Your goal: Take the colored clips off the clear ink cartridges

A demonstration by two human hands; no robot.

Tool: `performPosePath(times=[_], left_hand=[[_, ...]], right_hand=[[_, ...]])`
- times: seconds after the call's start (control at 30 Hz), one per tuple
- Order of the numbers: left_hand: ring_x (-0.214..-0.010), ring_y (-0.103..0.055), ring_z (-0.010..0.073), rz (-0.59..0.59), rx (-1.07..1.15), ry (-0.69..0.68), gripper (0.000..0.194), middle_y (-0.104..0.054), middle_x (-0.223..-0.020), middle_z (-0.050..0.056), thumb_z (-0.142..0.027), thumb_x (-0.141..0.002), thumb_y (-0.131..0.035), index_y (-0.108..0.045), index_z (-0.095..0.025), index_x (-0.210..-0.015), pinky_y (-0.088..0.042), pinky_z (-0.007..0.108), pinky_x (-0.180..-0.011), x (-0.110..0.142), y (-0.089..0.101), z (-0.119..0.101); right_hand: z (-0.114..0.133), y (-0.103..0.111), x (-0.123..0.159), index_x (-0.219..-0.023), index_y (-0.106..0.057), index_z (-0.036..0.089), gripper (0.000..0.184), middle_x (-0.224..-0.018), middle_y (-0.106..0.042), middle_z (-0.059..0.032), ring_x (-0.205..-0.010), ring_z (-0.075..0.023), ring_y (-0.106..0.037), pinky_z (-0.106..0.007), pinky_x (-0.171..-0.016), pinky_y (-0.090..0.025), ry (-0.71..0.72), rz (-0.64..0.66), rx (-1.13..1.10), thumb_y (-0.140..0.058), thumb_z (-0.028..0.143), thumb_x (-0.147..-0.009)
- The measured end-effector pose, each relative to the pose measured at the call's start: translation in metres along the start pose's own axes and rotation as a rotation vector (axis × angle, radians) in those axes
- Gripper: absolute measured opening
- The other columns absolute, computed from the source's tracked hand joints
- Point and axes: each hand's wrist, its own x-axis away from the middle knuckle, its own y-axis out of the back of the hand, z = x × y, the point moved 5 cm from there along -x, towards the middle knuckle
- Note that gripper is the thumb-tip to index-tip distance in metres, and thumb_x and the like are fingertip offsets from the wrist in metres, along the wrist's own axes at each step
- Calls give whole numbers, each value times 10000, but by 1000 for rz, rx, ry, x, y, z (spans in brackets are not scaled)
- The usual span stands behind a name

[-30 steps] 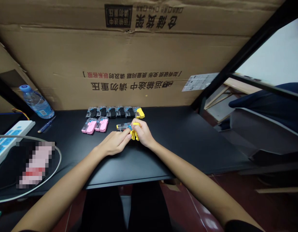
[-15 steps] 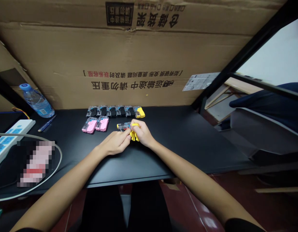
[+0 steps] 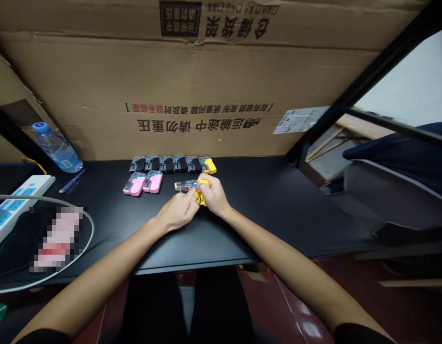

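My right hand point(image 3: 213, 197) is closed around a yellow plastic piece point(image 3: 201, 198), whose rounded ends poke out below the fingers. My left hand point(image 3: 179, 210) meets it from the left, thumb and fingers pinched on the same yellow piece. Just behind the fingers is a clear plastic body point(image 3: 185, 185) with a yellow end and a bit of red; whether it joins the held piece is hidden. Beyond the hands stands a row of small clear-bodied gadgets with black parts point(image 3: 167, 164), ending in a yellow one point(image 3: 209, 165). Two pink ones point(image 3: 134, 184) lie in front of the row.
At the left are a water bottle point(image 3: 58, 148), a screwdriver-like pen tool point(image 3: 72, 181), a white power strip point(image 3: 16, 205) and a looping pale cable point(image 3: 92, 229). A cardboard sheet point(image 3: 192, 76) walls the back of the black table point(image 3: 278, 215). A black frame post point(image 3: 321, 114) rises at right.
My left hand has turned slightly and shifted right against the yellow piece. The right hand stays wrapped on it. The whole view has moved a little.
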Motion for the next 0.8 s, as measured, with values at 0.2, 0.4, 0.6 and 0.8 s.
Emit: performPosePath(times=[0.2, 0.4, 0.6, 0.8], left_hand=[[-548, -503, 184, -12, 40, 12, 210, -560, -668, 2, -276, -1057, -381, -574, -194, -1065, -344, 310, -613, -1, -2, 0], [-572, -464, 195, 15, 77, 8, 231, -489, -668, -5, -287, -1047, -370, -579, -193, -1075, -311, 328, -630, 0, 1, -1], [-586, -446, 201, 158, 103, -46, 302, -479, -692, -6, -335, -1083, -337, -592, -204, -1176, -299, 337, -638, 4, 3, -4], [-702, -545, 231, 270, 79, -34, 353, -588, -785, 33, -406, -1106, -297, -596, -224, -1155, -371, 342, -679, 8, 4, -5]], right_hand=[[2, 2, -1, -675, -485, 241, 180, -625, -473, 33, -578, -140, -405, -307, -577, -345, 33, -14, 54, -552, 333, -813], [6, 6, -1, -688, -477, 240, 177, -624, -478, 31, -569, -138, -414, -300, -572, -353, 88, -8, 124, -547, 328, -825], [13, 9, -1, -739, -501, 235, 140, -603, -482, 48, -519, -122, -419, -280, -538, -344, 259, 175, 192, -540, 323, -840], [18, 11, 3, -791, -495, 238, 127, -590, -472, 71, -482, -101, -394, -260, -508, -325, 401, 314, 256, -567, 314, -863]])
